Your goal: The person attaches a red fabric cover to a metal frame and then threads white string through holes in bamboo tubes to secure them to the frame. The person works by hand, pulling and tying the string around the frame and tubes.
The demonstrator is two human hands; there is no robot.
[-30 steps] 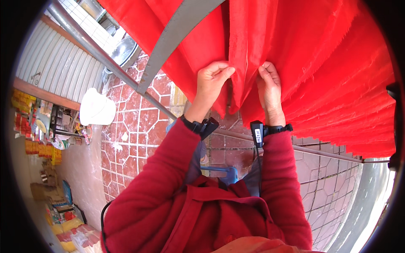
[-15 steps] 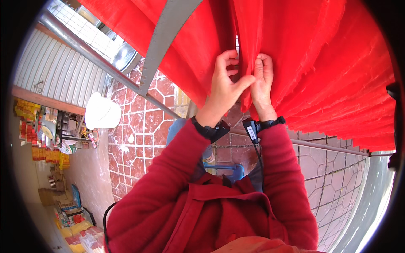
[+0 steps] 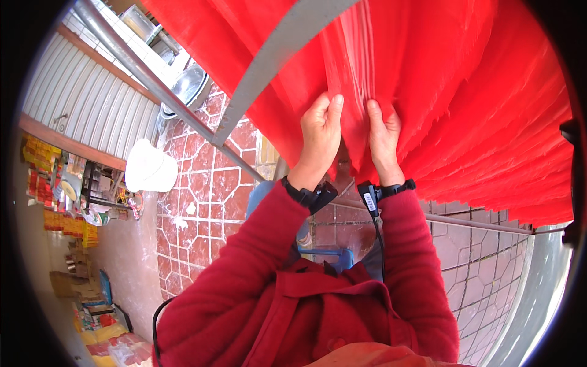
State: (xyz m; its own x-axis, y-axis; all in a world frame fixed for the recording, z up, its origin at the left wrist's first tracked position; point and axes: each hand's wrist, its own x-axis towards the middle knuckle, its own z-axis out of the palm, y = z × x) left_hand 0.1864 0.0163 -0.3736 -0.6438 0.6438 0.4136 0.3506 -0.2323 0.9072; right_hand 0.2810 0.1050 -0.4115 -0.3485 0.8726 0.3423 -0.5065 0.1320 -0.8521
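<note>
Long red sheets (image 3: 446,79) hang in loose folds, thin and cloth-like, with ragged lower edges. My left hand (image 3: 320,131) pinches one fold, thumb on top and fingers tucked behind the material. A short way to its right, my right hand (image 3: 385,134) grips the same hanging material, its thumb also in front. Between the two thumbs a strip with pale lengthwise streaks is spread. The fingertips of both hands are partly hidden behind the red sheet.
A curved grey flat bar (image 3: 269,64) crosses the sheets' left side, near a metal rail (image 3: 137,67). A white bucket (image 3: 150,166) stands on red tiles, below a metal basin (image 3: 186,85). Shelves of packaged goods (image 3: 61,223) are far left. A blue stool (image 3: 342,260) is beneath me.
My hands have drawn slightly down and apart at the fingers. The left thumb has left the right hand and now presses on the sheet. The fold between them has spread out.
</note>
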